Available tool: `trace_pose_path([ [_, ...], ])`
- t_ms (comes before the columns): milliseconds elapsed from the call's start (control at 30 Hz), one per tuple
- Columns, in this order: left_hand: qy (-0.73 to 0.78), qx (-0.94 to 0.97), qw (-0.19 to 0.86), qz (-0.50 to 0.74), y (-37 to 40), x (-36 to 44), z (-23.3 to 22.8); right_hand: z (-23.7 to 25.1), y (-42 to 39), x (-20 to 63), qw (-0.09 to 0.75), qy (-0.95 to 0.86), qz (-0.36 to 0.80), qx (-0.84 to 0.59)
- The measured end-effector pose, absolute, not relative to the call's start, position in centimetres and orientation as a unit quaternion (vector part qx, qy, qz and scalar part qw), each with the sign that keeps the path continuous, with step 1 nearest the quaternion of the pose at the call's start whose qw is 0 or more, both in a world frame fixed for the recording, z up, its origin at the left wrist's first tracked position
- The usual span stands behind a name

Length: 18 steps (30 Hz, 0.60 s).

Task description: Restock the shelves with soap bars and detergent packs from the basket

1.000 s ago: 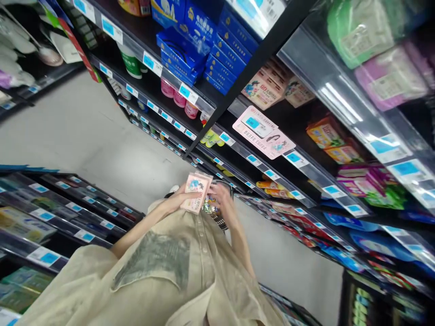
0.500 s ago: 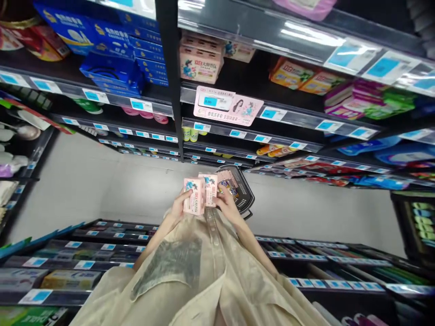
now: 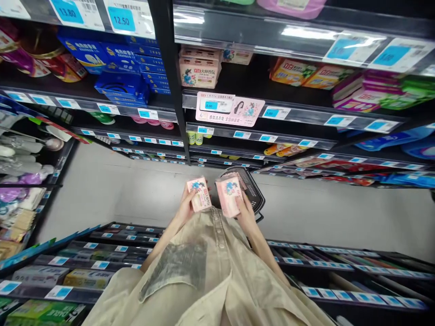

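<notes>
My left hand [image 3: 186,209] grips a small pink soap box [image 3: 199,194] with a cartoon figure and red lettering. My right hand [image 3: 245,209] holds a second pink box [image 3: 229,196] of the same kind, a short gap apart from the first. Both boxes are held in front of my beige shirt. Just behind my right hand a black shopping basket [image 3: 253,193] stands on the grey floor. More pink boxes of that kind [image 3: 200,71] sit stacked on the shelf straight ahead, above a pink price sign [image 3: 229,108].
Dark shelving with blue price tags rises in front of me, holding blue boxes [image 3: 115,59] at the left and orange packets [image 3: 295,72] and purple and green packs [image 3: 370,93] at the right. A lower shelf unit [image 3: 102,253] runs behind me. Utensils hang at the far left [image 3: 27,149].
The view swung and settled to face the shelf squarely. My two hands have drawn the pink boxes apart, one in each hand, where they were held together before.
</notes>
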State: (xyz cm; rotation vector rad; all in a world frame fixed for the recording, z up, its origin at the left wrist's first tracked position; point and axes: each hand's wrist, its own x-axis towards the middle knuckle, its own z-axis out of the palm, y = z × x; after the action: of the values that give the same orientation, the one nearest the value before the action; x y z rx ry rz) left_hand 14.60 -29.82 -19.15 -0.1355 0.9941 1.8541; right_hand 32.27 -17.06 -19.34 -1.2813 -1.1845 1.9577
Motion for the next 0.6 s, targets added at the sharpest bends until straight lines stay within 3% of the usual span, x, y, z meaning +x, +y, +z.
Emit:
trace_pose_path([
  [167, 0.449, 0.018, 0.454, 0.769, -28.7, 16.9, -18.7, -16.7, -18.4, 29.9, 0.177, -0.645, 0.663, -0.336],
  [300, 0.508, 0.055, 0.435, 0.741, -29.1, 17.5, -18.1, -15.2, -18.9, 28.7, 0.207, -0.72, 0.581, -0.317],
  [400, 0.537, 0.092, 0.423, 0.724, -29.7, 17.3, -17.6, -15.3, -19.0, 28.2, 0.21, -0.664, 0.652, -0.299],
  [500, 0.552, 0.141, 0.413, 0.711, -30.2, 16.8, -17.0, -16.0, -19.3, 27.9, 0.116, -0.587, 0.761, -0.252],
  [600, 0.563, 0.218, 0.387, 0.697, -30.4, 16.0, -16.5, -16.3, -19.4, 27.6, 0.057, -0.568, 0.785, -0.241],
])
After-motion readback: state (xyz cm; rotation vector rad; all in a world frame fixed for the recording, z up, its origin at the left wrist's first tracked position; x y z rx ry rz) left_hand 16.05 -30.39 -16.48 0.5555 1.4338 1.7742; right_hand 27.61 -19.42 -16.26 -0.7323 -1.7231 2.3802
